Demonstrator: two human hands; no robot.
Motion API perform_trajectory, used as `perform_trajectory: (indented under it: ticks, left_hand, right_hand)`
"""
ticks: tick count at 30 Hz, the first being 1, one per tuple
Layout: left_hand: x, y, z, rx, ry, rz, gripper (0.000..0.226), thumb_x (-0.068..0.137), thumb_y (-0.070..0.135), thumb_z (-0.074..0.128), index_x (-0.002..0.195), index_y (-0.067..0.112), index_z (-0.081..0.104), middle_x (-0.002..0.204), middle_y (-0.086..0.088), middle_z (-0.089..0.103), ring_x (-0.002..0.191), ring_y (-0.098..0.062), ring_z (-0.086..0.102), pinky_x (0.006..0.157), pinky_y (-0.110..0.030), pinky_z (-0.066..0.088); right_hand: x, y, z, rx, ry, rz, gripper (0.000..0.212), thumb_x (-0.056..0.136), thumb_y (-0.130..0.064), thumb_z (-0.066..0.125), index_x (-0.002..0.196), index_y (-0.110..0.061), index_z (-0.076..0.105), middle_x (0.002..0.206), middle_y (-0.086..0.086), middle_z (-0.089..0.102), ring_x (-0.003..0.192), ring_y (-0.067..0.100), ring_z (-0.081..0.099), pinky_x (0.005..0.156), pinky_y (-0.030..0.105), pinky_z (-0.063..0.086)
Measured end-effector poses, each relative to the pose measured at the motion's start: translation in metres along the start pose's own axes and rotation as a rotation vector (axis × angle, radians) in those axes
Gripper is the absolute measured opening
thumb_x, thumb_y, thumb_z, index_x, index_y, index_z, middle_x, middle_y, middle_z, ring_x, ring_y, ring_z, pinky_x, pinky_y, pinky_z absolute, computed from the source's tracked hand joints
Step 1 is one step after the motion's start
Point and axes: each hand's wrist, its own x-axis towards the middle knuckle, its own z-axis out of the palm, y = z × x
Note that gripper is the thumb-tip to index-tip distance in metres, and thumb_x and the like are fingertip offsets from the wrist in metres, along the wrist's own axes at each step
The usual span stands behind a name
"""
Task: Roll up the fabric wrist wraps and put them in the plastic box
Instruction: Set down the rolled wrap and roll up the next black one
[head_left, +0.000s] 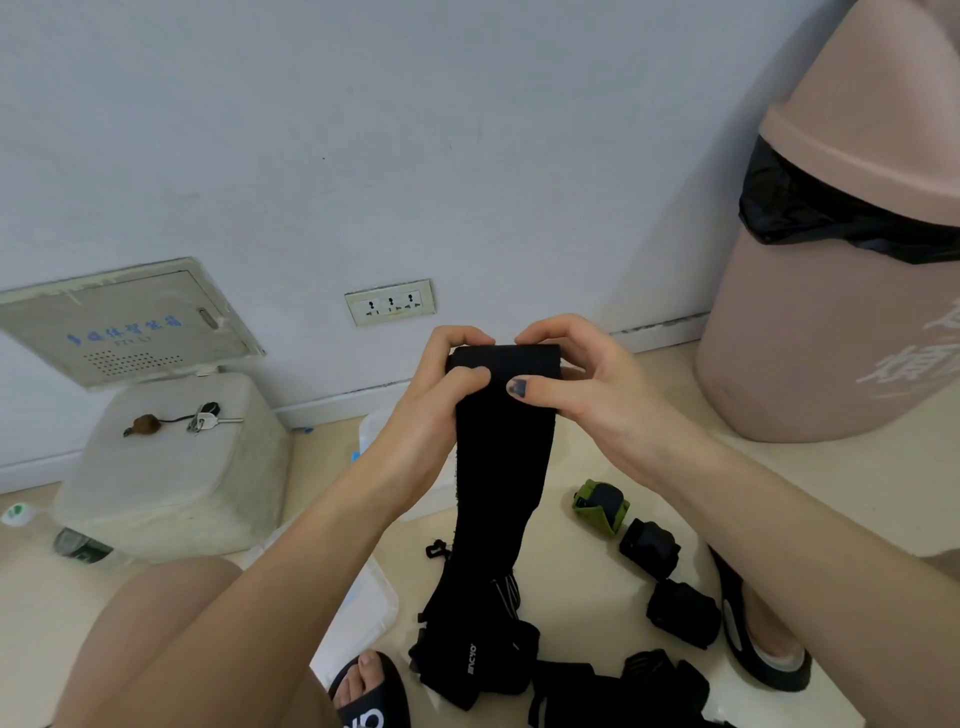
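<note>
A long black wrist wrap (498, 467) hangs from both my hands in front of me, its top end turned into a small roll. My left hand (441, 395) pinches the roll's left side. On the right side, my right hand (566, 374) grips the roll with thumb and fingers. The wrap's lower end reaches a heap of loose black wraps (571, 680) on the floor. Three rolled wraps lie to the right: a green-and-black one (600, 506) and two black ones (649, 551) (683, 613). The clear plastic box (371, 431) stands behind my left arm, mostly hidden.
A pink bin with a black liner (831, 291) stands at the right. A white stool (171, 467) with keys (208, 418) sits at the left by the wall. A clear lid (363, 618) lies by my left knee. My sandalled feet (371, 691) (763, 639) flank the heap.
</note>
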Motion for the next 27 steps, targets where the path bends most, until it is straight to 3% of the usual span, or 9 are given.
perform_trajectory:
  ticks: [4,8,11,16,19,22,27]
  left_hand:
    - [0.000,0.000,0.001,0.006,0.039,0.035,0.030,0.080,0.016,0.050,0.106,0.030,0.057,0.105,-0.008,0.063,0.091,-0.023,0.060,0.081,-0.040,0.046]
    - [-0.001,0.001,0.000,0.027,0.074,0.082,0.033,0.079,0.013,0.050,0.104,0.033,0.057,0.106,-0.008,0.060,0.092,-0.024,0.059,0.083,-0.043,0.047]
    - [-0.001,-0.001,0.000,0.063,0.057,0.099,0.035,0.078,0.012,0.051,0.107,0.032,0.055,0.107,-0.009,0.059,0.093,-0.024,0.057,0.085,-0.044,0.045]
    - [0.004,-0.005,-0.003,0.122,0.053,0.020,0.042,0.081,0.023,0.052,0.121,0.039,0.053,0.110,-0.001,0.066,0.099,-0.017,0.064,0.095,-0.037,0.048]
    - [0.005,-0.004,-0.005,0.127,0.042,-0.007,0.034,0.085,0.031,0.053,0.119,0.038,0.056,0.109,0.006,0.068,0.100,-0.016,0.067,0.096,-0.038,0.051]
    - [0.003,-0.002,-0.005,0.122,0.034,0.028,0.028,0.086,0.026,0.053,0.113,0.031,0.056,0.108,0.002,0.065,0.099,-0.018,0.064,0.091,-0.041,0.050]
    - [-0.002,-0.001,0.002,0.155,0.023,0.107,0.035,0.082,0.018,0.051,0.114,0.032,0.053,0.102,0.004,0.062,0.094,-0.015,0.060,0.085,-0.035,0.049]
  right_hand:
    - [0.004,0.001,-0.002,-0.016,-0.059,0.085,0.046,0.083,-0.021,0.083,0.124,-0.022,0.061,0.119,0.006,0.071,0.110,0.023,0.071,0.103,0.044,0.056]
    - [0.001,0.000,0.005,-0.054,-0.111,0.141,0.034,0.097,-0.040,0.067,0.128,-0.026,0.062,0.111,-0.006,0.077,0.102,0.010,0.074,0.097,0.037,0.058]
    - [0.002,0.000,0.007,-0.072,-0.074,0.108,0.029,0.099,-0.038,0.065,0.124,-0.025,0.062,0.109,-0.006,0.077,0.099,0.008,0.074,0.089,0.033,0.058]
    - [0.000,0.001,0.003,-0.032,-0.051,0.050,0.022,0.097,-0.023,0.069,0.118,-0.019,0.064,0.111,0.006,0.075,0.104,0.021,0.074,0.098,0.044,0.058]
    - [-0.001,0.000,0.001,-0.044,-0.071,0.026,0.021,0.096,-0.016,0.070,0.116,-0.020,0.063,0.110,0.009,0.073,0.106,0.024,0.072,0.098,0.044,0.058]
    - [-0.001,0.001,0.000,-0.018,-0.099,0.021,0.024,0.095,-0.014,0.071,0.118,-0.018,0.064,0.106,0.007,0.071,0.105,0.024,0.071,0.095,0.041,0.059]
    - [-0.002,-0.001,0.008,0.009,-0.103,0.129,0.027,0.098,-0.034,0.066,0.121,-0.022,0.061,0.104,-0.003,0.070,0.094,0.010,0.071,0.088,0.034,0.060]
